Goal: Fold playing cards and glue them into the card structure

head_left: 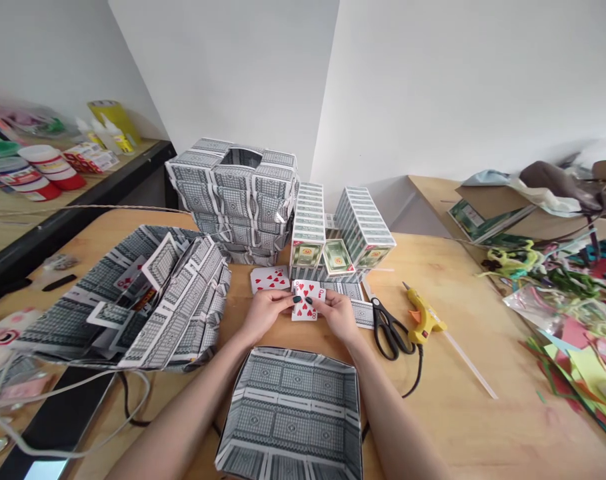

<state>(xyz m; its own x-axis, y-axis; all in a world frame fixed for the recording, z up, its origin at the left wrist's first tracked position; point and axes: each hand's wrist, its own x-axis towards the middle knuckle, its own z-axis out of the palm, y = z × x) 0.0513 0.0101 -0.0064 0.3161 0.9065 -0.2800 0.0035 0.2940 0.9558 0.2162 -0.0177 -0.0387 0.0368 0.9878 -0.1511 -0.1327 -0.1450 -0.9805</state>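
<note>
Pinches playing cards (307,311), faces up, between left hand (265,311) and right hand (341,316), with thumbs on top, over the surface (477,307) near scissors (379,312). Likely feels light, thin and slick, springy yet easily creased; best taken by opposite edges.

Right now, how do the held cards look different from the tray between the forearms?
The held cards show white faces with red hearts; the tray shows grey patterned card backs.
The held cards are small and flat; the tray is much larger, with raised walls.
The left hand and right hand pinch the held cards; neither grips the tray.
Both show playing cards.
</note>
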